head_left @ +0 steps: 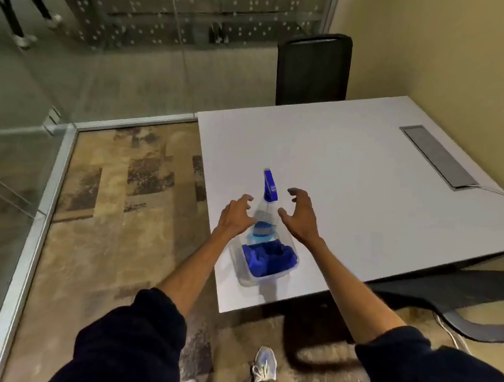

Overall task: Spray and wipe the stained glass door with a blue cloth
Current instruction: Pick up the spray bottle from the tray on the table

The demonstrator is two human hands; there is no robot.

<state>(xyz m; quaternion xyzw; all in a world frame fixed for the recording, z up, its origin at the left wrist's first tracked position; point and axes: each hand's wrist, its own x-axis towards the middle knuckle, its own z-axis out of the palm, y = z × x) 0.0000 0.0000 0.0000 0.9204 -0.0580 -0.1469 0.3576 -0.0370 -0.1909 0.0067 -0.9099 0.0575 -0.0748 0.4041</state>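
Note:
A clear spray bottle (266, 209) with a blue trigger head stands in a clear plastic tub (246, 275) near the front left corner of the white table (365, 175). A crumpled blue cloth (267, 259) lies in the same tub, in front of the bottle. My left hand (236, 212) hovers just left of the bottle, fingers spread and curled, holding nothing. To the bottle's right my right hand (300, 213) is held the same way, a little apart from it. The glass door (19, 132) and glass wall run along the left and the back.
A black chair (313, 69) stands behind the table by the glass. A grey cable hatch (438, 156) is set in the table's right side, with a cord trailing off. Another chair's dark base (461, 295) shows at the right. A person's legs (22, 4) are beyond the glass.

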